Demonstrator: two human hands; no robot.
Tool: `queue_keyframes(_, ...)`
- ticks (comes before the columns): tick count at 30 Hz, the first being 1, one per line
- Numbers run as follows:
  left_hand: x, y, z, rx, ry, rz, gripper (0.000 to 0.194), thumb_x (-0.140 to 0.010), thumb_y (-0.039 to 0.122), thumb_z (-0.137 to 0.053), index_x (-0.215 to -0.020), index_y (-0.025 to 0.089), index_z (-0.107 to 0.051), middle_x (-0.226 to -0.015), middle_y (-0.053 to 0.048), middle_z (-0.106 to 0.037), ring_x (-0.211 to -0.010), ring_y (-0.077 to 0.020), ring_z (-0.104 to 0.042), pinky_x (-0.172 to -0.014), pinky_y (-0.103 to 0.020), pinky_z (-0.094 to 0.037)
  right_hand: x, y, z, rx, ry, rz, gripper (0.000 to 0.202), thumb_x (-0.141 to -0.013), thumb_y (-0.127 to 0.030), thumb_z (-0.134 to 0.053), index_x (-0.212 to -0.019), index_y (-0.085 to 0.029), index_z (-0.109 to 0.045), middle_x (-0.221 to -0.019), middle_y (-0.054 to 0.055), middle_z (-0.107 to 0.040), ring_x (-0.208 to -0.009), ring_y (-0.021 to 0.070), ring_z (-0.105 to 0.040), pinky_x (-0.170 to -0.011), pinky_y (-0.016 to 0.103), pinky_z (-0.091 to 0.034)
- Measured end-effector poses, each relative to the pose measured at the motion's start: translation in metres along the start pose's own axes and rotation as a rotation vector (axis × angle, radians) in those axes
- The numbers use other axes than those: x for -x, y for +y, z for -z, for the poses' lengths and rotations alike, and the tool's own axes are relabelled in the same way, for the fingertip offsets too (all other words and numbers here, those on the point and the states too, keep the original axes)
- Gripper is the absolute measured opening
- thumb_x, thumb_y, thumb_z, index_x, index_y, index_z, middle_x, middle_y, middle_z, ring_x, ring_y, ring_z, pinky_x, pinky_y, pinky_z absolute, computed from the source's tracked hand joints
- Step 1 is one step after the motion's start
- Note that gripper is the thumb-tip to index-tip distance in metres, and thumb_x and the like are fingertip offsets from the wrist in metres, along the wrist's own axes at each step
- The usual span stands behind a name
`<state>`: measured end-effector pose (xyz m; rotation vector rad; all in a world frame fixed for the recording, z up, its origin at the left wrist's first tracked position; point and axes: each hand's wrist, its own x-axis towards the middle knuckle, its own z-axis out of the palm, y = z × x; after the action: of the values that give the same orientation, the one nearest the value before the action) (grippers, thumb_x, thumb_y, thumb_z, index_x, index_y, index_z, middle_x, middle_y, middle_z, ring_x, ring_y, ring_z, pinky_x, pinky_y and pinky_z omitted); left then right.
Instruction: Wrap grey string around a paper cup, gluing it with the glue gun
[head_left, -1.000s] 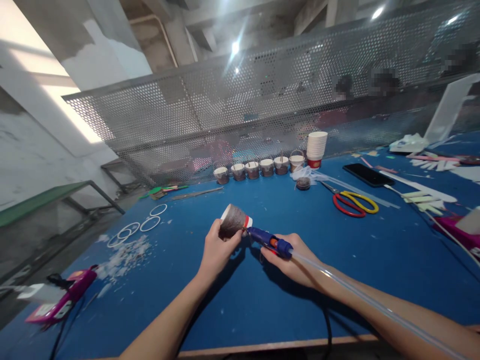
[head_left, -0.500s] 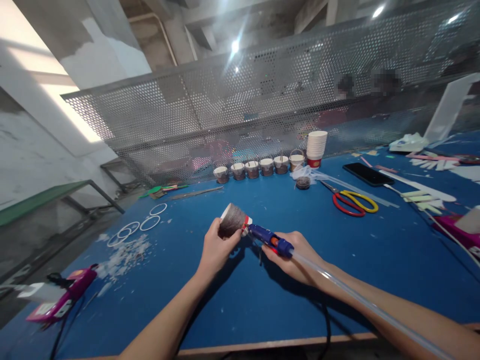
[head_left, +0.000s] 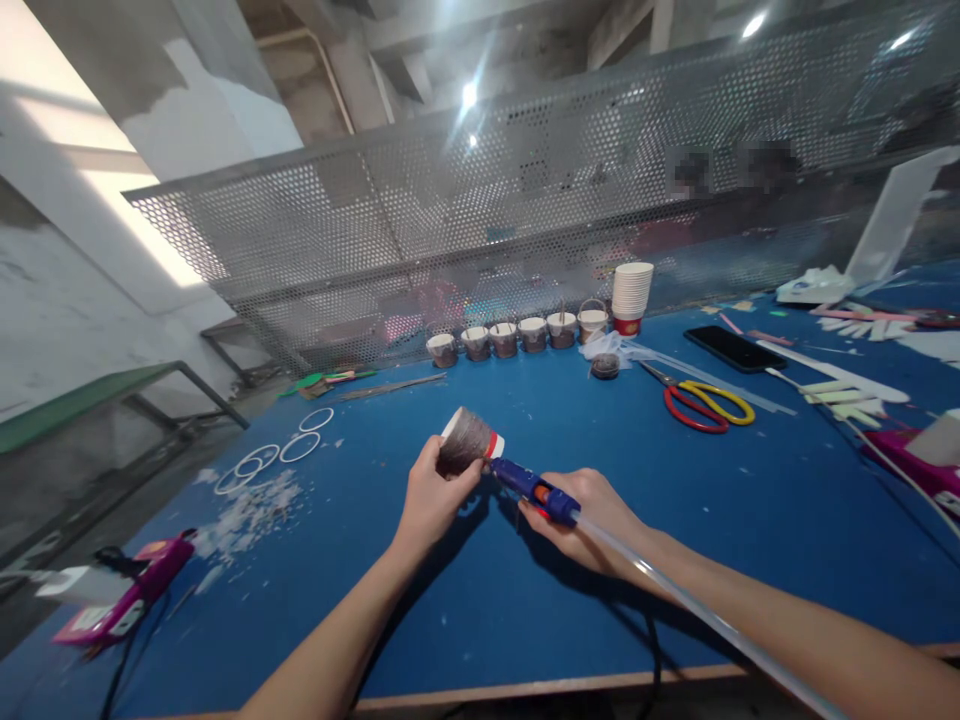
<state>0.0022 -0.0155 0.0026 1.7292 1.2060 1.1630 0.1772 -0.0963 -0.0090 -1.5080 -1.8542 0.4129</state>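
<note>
Hands point(head_left: 433, 492) partly hide cup point(head_left: 466, 438), glue gun point(head_left: 517, 479).

Right of the cup point(head_left: 471, 440), scissors point(head_left: 673, 384) lie on the table point(head_left: 540, 620) before a phone point(head_left: 731, 348).

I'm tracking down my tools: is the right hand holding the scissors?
No, the right hand holds a blue glue gun, while the scissors lie on the table.

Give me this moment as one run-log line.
left grip: holds tilted, wrapped cup | right grip: holds blue glue gun, tip close to cup's red band | beyond: scissors, stacked cups
</note>
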Motion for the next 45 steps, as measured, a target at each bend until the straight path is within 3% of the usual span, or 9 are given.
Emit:
queue_keyframes(9, -0.002, 0.002, 0.000, 0.031, -0.013, -0.019, 0.023, -0.062, 0.028, -0.068, -0.069, 0.018, -0.048, -0.062, 0.004, -0.052, -0.056, -0.0093, -0.046, -0.050, -0.022, -0.035, -0.003, 0.001, 0.005, -0.064, 0.013, -0.008, 0.031, -0.084, -0.037, -0.050, -0.060, -0.019, -0.052, -0.056, 0.004, -0.058, -0.048, 0.0122, -0.042, -0.053, 0.027, -0.033)
queue_keyframes(18, -0.005, -0.001, 0.005, 0.047, -0.076, 0.013, 0.021, -0.061, 0.028, -0.068, -0.070, 0.018, -0.051, -0.055, 0.006, -0.048, -0.049, -0.0085, -0.044, -0.048, -0.022, -0.035, -0.003, -0.006, 0.014, -0.227, 0.067, -0.096, 0.032, -0.081, -0.037, -0.050, -0.055, -0.020, -0.046, -0.054, 0.002, -0.052, -0.050, 0.0129, -0.043, -0.048, 0.024, -0.031)
queue_keyframes(24, -0.007, -0.003, 0.008, 0.053, -0.106, 0.002, 0.023, -0.062, 0.031, -0.068, -0.074, 0.018, -0.053, -0.057, 0.006, -0.050, -0.049, -0.0085, -0.044, -0.048, -0.022, -0.035, -0.003, -0.008, 0.015, -0.274, 0.027, -0.090, 0.031, -0.079, -0.039, -0.050, -0.055, -0.021, -0.043, -0.053, -0.001, -0.045, -0.049, 0.0114, -0.038, -0.046, 0.023, -0.029)
queue_keyframes(31, -0.009, -0.002, 0.009, 0.079, -0.140, 0.035, 0.028, -0.060, 0.032, -0.068, -0.081, 0.018, -0.056, -0.056, 0.006, -0.051, -0.048, -0.0095, -0.046, -0.047, -0.022, -0.038, -0.008, -0.003, 0.018, -0.433, 0.012, -0.222, 0.035, -0.078, -0.040, -0.053, -0.051, -0.020, -0.043, -0.043, -0.005, -0.035, -0.043, 0.0095, -0.035, -0.043, 0.023, -0.027)
queue_keyframes(45, -0.009, -0.005, 0.009, 0.081, -0.128, -0.015, 0.024, -0.061, 0.032, -0.068, -0.075, 0.018, -0.054, -0.058, 0.006, -0.050, -0.050, -0.0091, -0.045, -0.049, -0.022, -0.036, -0.005, -0.005, 0.015, -0.366, 0.032, -0.170, 0.034, -0.077, -0.039, -0.053, -0.052, -0.021, -0.040, -0.046, -0.004, -0.036, -0.045, 0.0099, -0.034, -0.044, 0.024, -0.025)
